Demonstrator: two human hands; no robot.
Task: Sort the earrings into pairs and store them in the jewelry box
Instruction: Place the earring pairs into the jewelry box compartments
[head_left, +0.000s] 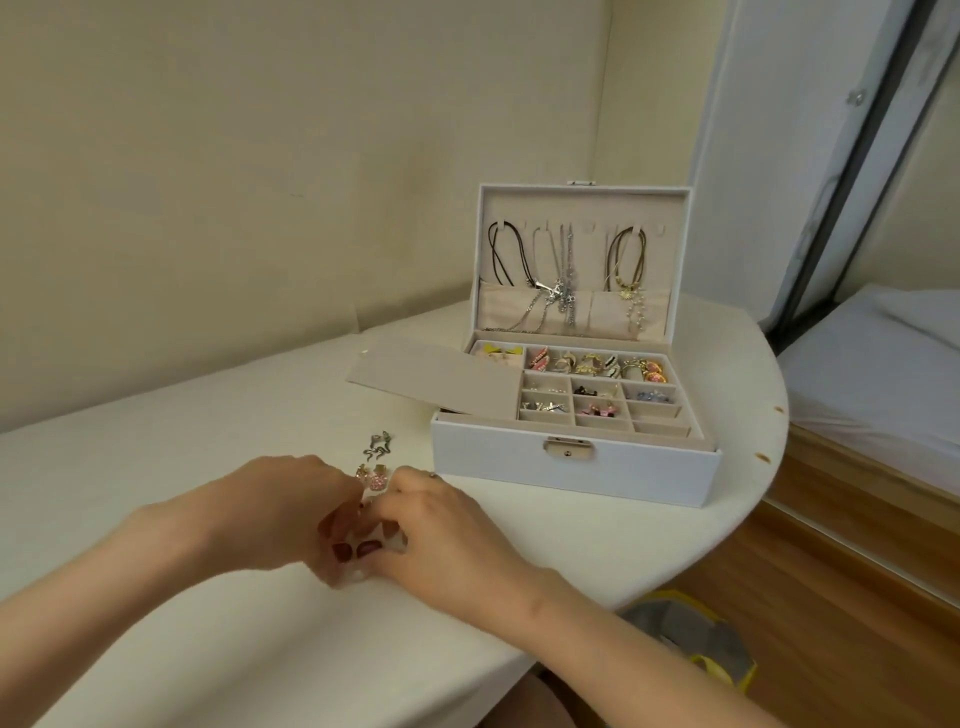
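The left hand (275, 509) and right hand (447, 530) meet fingertip to fingertip, both curled and pinching a small clear thing (357, 572) too blurred and covered to name. Just past the fingers a pink pair (372, 479) and a dark wavy pair (377, 446) lie on the table (208, 415). Further right stands the open box (571, 467): earrings (597, 364) fill most compartments, a beige flap (441, 384) hides its left part, and necklaces (566, 280) hang in the lid.

I identify the site as a home bedroom: a bed (862, 379) with white sheets stands just beside the white table (234, 441), which carries an open jewelry box (519, 462); wood-plank floor (831, 613) below.
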